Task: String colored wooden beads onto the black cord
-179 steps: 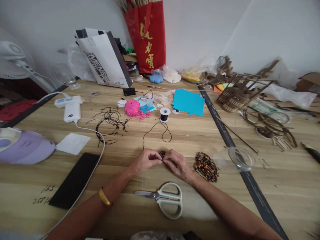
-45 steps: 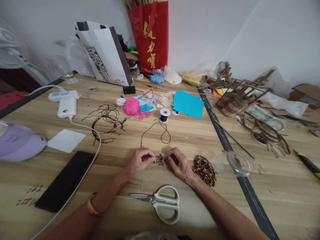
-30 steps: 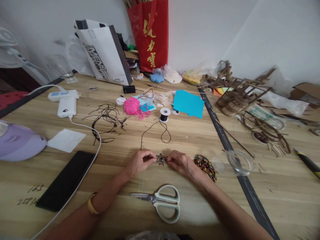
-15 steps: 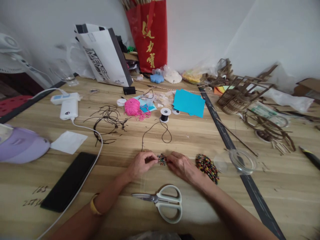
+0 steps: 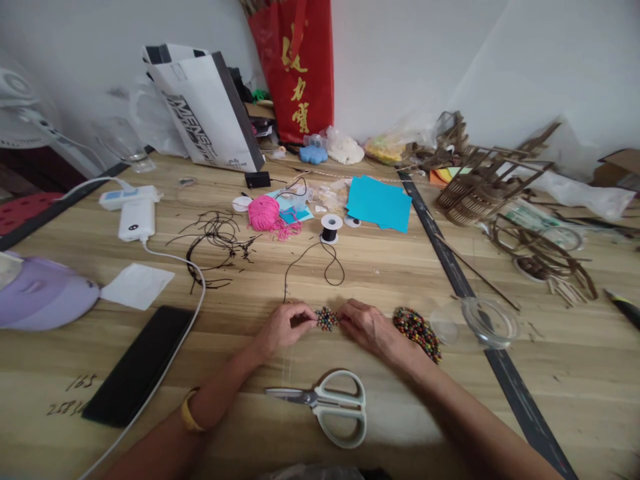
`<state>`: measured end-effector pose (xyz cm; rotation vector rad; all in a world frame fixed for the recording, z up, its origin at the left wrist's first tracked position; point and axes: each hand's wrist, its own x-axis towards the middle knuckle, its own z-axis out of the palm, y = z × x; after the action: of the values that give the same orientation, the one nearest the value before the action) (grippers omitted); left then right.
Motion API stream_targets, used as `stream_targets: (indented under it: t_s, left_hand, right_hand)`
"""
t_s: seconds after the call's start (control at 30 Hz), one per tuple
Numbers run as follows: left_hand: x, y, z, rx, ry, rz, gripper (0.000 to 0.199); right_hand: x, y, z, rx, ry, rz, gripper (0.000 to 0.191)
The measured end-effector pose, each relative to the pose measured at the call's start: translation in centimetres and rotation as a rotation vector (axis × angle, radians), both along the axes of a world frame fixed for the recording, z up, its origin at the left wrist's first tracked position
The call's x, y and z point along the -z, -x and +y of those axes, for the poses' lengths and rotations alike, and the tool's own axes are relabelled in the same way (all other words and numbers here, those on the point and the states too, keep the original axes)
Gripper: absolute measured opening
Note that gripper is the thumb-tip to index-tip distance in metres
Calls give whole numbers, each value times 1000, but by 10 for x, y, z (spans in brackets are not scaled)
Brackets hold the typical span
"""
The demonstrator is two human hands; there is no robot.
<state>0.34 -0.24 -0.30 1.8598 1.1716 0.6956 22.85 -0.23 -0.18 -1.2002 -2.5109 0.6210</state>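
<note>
A small cluster of multicoloured beads point(image 5: 327, 319) lies between my two hands. My left hand point(image 5: 286, 325) pinches its left edge between thumb and fingertips. At its right edge, the bent fingers of my right hand point(image 5: 367, 325) are closed on it. Thin clear thread hangs below my left hand, and a black cord point(image 5: 295, 261) runs from behind that hand to a spool point(image 5: 330, 229). Scissors with pale handles point(image 5: 340, 408) lie nearer me, blades to the left. A coiled heap of beads point(image 5: 416, 332) sits beside my right forearm.
Pink yarn point(image 5: 264, 213), blue sheets point(image 5: 379, 203) and cut black cords point(image 5: 215, 243) lie farther back. A black phone-like slab point(image 5: 139, 365) and white cable are at left. Right are a clear round container point(image 5: 489, 323) and small woven baskets point(image 5: 465, 199). Bags stand by the wall.
My right hand has shifted slightly to the right, and more of the bead cluster shows between my hands. My left hand has hardly moved. The camera view has shifted a little.
</note>
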Motion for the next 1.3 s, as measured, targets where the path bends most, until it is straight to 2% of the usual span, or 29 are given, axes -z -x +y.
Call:
stream_targets:
  t_s: [0.23,0.43,0.6,0.7,0.8,1.0,1.3]
  left_hand:
    - [-1,-1,0,6,0,10,9]
    - [-3,-1,0,0,6,15,10]
    - [0,-1,0,-10,9,19,10]
    - [2,-1,0,-11,-5,13,9]
    - [4,-1,-1,-8,-16,8,8]
    - [2,-3,0,21,-17,5,11]
    - [-1,-3,-1,40,-23,9,9]
  right_hand:
    - [-1,5,-2,-12,-61,-80,11]
    - [-3,7,-2,-11,-118,-59,14]
    - [2,9,-3,-2,-91,169,11]
    - [8,15,-6,48,-118,369,10]
    - [13,22,-10,34,-160,477,9]
    - [17,27,-12,14,-212,558,6]
    - [16,25,-12,-57,-140,551,11]
